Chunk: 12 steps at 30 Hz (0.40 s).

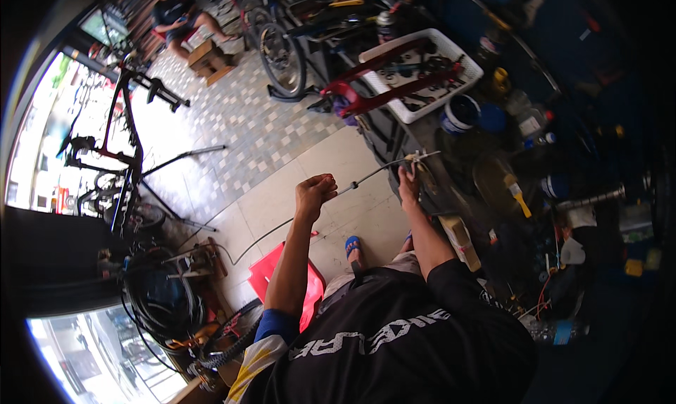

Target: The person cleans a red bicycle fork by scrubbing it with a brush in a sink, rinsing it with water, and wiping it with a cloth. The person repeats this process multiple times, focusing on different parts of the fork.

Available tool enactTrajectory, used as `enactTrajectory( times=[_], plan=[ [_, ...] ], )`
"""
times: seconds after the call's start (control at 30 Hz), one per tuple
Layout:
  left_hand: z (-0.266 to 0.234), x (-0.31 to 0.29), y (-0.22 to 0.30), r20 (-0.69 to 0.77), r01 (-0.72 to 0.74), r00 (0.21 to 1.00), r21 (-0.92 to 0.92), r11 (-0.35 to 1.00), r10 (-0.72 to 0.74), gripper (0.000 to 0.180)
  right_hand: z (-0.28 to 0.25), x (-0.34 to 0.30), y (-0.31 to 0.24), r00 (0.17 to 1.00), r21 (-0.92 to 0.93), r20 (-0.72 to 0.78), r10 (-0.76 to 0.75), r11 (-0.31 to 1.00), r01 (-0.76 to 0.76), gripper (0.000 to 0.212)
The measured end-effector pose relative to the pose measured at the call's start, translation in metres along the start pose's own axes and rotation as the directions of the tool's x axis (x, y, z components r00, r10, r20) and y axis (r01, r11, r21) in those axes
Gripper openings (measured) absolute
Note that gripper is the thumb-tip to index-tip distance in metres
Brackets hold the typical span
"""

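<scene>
A long thin grey cable (267,231), with a small dark collar (353,185) on it, curves across in front of me from lower left to upper right. My left hand (315,195) is closed with fingertips pinched together, right at the cable's line. Whether it grips the cable or something small is hidden. My right hand (409,187) closes on the cable's far end, beside a pale fitting (415,158) from which a thin tip sticks out. Its fingers are partly hidden and small in view.
A white basket (406,113) of parts sits on the cluttered bench, a red fork-shaped frame part (373,94) across it. A red plastic stool (266,266) stands by my left arm. Left are a bike frame (113,129) and stand; farther off, a seated person (179,20).
</scene>
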State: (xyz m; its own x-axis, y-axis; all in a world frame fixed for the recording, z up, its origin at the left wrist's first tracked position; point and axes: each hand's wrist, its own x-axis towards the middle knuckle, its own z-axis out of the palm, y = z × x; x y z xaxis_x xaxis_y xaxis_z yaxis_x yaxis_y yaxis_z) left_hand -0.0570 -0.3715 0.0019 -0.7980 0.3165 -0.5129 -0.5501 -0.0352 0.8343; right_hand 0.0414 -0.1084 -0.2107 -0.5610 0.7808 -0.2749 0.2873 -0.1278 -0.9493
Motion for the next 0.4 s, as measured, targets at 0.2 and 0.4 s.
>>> enactTrajectory(
  times=[0.2,0.4],
  plan=[
    [-0.072,-0.006,-0.003,-0.083,-0.014,0.997,-0.099,0.995,0.005,0.027,0.032,-0.018,-0.073,0.992,0.151,-0.105,0.075,0.987,-0.059,0.071],
    [-0.102,0.014,0.002,-0.019,0.008,1.000,-0.088,0.996,-0.009,0.029,0.010,0.003,-0.093,0.974,0.247,-0.217,-0.061,0.962,0.115,0.077]
  ],
)
